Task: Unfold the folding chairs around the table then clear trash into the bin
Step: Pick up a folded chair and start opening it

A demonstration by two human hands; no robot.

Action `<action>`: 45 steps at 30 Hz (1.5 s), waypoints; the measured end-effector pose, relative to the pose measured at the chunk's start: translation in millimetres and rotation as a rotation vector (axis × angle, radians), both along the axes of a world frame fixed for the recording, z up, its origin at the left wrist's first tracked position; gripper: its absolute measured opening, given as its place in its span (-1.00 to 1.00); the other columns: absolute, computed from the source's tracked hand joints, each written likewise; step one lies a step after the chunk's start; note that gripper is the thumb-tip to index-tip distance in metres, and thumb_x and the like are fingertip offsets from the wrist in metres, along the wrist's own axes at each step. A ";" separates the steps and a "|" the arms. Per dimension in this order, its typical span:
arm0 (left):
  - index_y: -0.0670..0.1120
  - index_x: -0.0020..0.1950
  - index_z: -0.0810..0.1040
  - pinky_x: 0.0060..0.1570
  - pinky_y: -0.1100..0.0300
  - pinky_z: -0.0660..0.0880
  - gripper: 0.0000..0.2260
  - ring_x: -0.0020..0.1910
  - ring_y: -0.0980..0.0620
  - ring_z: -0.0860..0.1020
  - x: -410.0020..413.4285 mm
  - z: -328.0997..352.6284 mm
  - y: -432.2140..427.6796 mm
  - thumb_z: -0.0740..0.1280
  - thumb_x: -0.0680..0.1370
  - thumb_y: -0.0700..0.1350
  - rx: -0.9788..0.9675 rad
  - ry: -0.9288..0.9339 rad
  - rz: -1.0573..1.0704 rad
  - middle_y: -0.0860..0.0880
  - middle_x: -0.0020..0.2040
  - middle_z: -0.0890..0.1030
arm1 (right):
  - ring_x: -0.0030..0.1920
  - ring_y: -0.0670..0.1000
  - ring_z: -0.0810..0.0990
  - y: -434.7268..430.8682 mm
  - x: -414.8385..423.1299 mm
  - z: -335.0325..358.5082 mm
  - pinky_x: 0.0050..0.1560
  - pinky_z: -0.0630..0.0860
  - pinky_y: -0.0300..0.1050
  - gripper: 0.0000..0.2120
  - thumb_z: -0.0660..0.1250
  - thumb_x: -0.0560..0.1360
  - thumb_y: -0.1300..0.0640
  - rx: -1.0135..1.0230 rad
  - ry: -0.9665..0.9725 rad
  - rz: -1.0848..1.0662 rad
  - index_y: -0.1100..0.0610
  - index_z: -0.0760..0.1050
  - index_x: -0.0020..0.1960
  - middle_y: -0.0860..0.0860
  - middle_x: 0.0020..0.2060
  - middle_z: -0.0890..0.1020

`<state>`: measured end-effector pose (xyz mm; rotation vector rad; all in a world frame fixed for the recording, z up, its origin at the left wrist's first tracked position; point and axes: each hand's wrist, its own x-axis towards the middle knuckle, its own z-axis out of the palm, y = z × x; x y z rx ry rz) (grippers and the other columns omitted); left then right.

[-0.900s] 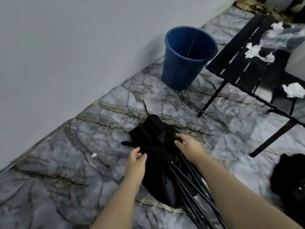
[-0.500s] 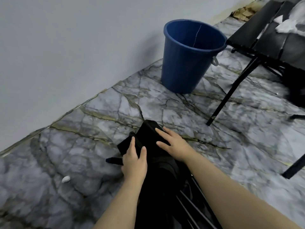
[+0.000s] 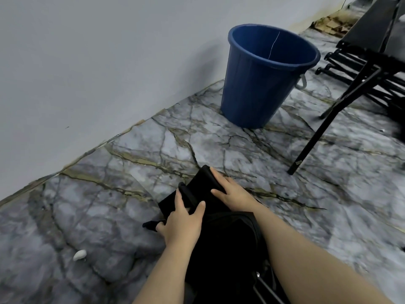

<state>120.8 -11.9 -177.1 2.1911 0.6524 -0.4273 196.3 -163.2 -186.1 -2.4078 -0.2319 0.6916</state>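
Bare room: marbled floor, blue bin

Folding chair – black fabric and tubes, collapsed, bundled low at bottom centre. Blue bin upright against wall. Black table far right – white trash scrap on floor, left.

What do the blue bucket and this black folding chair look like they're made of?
Blue bucket: probably moulded plastic, dull sheen, with a rolled rim and a hairline mark inside. Folding chair: matte black fabric that creases softly, over thin black tubes, likely painted metal.
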 end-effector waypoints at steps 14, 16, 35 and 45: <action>0.40 0.34 -0.34 0.16 0.17 0.30 -0.31 0.39 -0.03 0.35 -76.2 149.8 5.5 0.18 0.56 0.09 -0.367 -0.129 0.143 -0.01 0.49 0.26 | -0.01 -0.23 0.40 18.2 -71.6 161.0 0.02 0.21 -0.60 -0.54 0.11 0.58 -0.10 0.226 -0.084 -0.160 -0.65 -0.02 0.16 -0.16 -0.05 0.39; 0.48 0.23 -0.40 0.23 0.11 0.31 -0.33 0.42 -0.05 0.31 -91.0 193.1 5.9 0.15 0.57 0.10 -0.350 -0.149 0.097 0.03 0.52 0.16 | -0.03 -0.17 0.40 17.0 -91.8 206.7 0.02 0.18 -0.63 -0.51 0.12 0.59 -0.07 0.212 -0.122 -0.133 -0.60 -0.04 0.21 -0.08 -0.04 0.39; 0.44 0.36 0.01 0.07 0.23 0.34 -0.52 0.07 0.42 0.40 -253.9 554.2 -5.7 0.12 0.51 0.17 -0.429 -0.392 -0.390 0.61 0.05 0.34 | 0.28 -0.56 0.13 -49.5 -364.1 583.3 0.22 0.05 -0.64 -0.39 0.17 0.54 0.05 0.280 -0.455 -0.526 -0.57 -0.01 0.29 -0.50 0.27 0.25; 0.13 0.26 0.20 -0.01 -0.10 0.52 -0.70 0.01 -0.15 0.54 -351.5 612.4 -11.9 0.19 0.57 -0.02 -0.201 -0.493 -0.595 -0.16 0.07 0.54 | 0.10 -0.63 0.23 -90.0 -521.6 644.1 0.05 0.18 -0.71 -0.24 0.29 0.51 0.27 0.364 -0.493 -0.849 -0.52 0.06 0.29 -0.68 0.08 0.30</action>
